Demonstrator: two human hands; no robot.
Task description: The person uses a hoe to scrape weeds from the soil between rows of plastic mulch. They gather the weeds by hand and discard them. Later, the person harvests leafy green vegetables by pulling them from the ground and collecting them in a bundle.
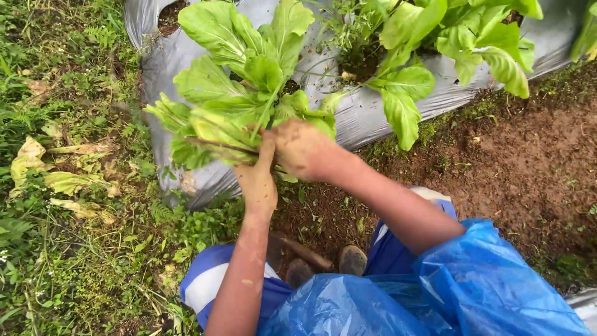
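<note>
A bunch of leafy green plant (211, 127), with pale yellowish outer leaves, is held sideways in front of me, its leaves pointing left. My left hand (256, 180) grips the bunch from below near its base. My right hand (303, 149), smeared with soil, closes over the base of the stems just to the right. Another leafy plant (249, 50) grows from a hole in the grey plastic mulch sheet (354, 118) right behind my hands.
More green plants (460, 37) grow from the sheet at the upper right. Bare brown soil (528, 168) lies to the right, grass with wilted yellow leaves (68, 180) to the left. My blue plastic raincoat (435, 292) fills the bottom; a wooden handle (305, 252) lies by my feet.
</note>
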